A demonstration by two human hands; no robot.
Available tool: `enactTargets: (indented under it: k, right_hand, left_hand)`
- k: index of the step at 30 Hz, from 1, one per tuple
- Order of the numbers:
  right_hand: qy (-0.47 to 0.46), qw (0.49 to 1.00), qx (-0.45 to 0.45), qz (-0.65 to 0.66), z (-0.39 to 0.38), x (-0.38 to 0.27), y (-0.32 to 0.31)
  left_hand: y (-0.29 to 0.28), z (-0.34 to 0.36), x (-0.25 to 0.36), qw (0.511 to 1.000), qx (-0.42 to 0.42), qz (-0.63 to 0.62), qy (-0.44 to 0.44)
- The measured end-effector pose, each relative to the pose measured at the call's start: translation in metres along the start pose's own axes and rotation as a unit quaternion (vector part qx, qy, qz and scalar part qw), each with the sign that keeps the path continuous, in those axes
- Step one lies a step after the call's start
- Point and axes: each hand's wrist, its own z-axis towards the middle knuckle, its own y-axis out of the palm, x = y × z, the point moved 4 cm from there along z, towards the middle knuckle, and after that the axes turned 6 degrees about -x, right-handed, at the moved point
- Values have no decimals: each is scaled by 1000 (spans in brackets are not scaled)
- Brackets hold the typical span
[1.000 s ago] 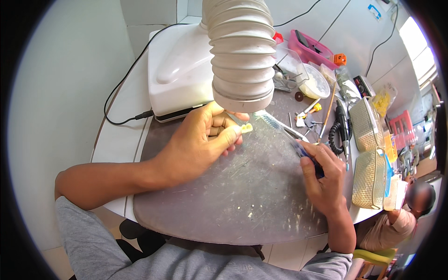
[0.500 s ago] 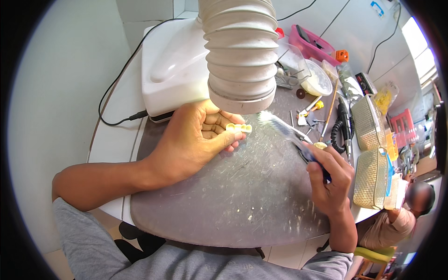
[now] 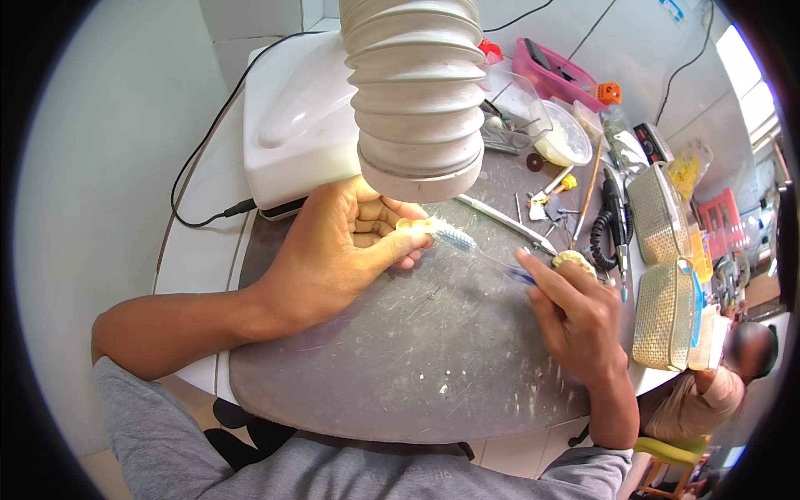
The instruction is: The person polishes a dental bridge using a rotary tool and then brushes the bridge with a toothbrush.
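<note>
Between the thumb and fingers of my left hand is a small yellowish-white dental bridge, a short row of tooth crowns, partly covered by the fingertips. My right hand grips a toothbrush with a clear and blue handle. The brush head reaches the bridge's right end and seems to touch it; the bristles are slightly blurred. Just beyond my right fingers lie a cream dental model piece and a white pen-shaped tool on the grey mat.
A ribbed white suction hose hangs above my hands. Behind the left hand stands a white machine housing. Small tools, a round tub, a black handpiece and woven baskets line the right side. A seated person is farther right.
My right hand has brought the toothbrush leftward and slightly down, from apart to against the dental bridge. The left hand keeps its hold almost in place.
</note>
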Motion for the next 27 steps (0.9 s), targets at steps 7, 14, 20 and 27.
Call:
enactTargets:
  k: [7, 14, 20, 27]
  right_hand:
    - [-10, 998, 51, 22, -3, -4, -7]
    - [-17, 989, 140, 36, -9, -1, -9]
    - [35, 995, 91, 26, -3, 3, 1]
    - [35, 994, 97, 34, -7, 8, -2]
  left_hand:
    - [-1, -1, -4, 1000, 5, -6, 6]
    - [-1, 0, -3, 1000, 7, -7, 19]
    - [1, -2, 0, 1000, -1, 12, -9]
    - [-1, -8, 7, 843, -28, 510, 170]
